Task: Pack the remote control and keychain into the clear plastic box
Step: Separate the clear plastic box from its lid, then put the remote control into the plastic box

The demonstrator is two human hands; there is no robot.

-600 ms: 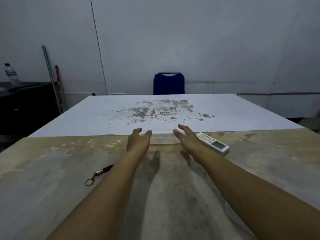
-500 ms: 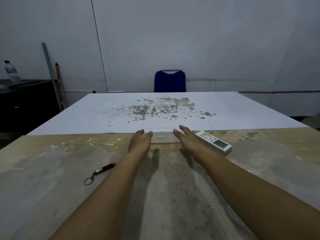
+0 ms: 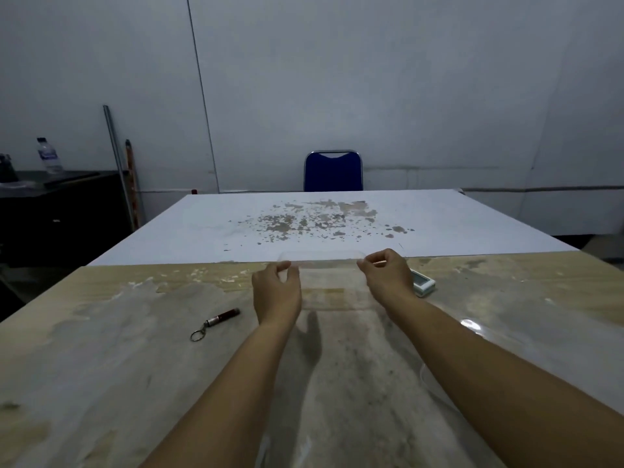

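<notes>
The box [image 3: 324, 282] is gripped at each end by the left hand [image 3: 277, 292] and right hand [image 3: 388, 275], fingers clamped on it. The keychain [image 3: 216, 323] lies left on the table [image 3: 101, 366]; the remote [image 3: 422, 284] is partly hidden.

Right hand [image 3: 388, 276] is covering most of the remote control [image 3: 422, 284]; only its near end with the display is showing. Clear plastic box [image 3: 324, 282] is reading faintly, its walls nearly vanishing against the worktop [image 3: 135, 366]. Bottle [image 3: 49, 160] label is too small to read. Both forearms are running off the lower frame edge.
</notes>
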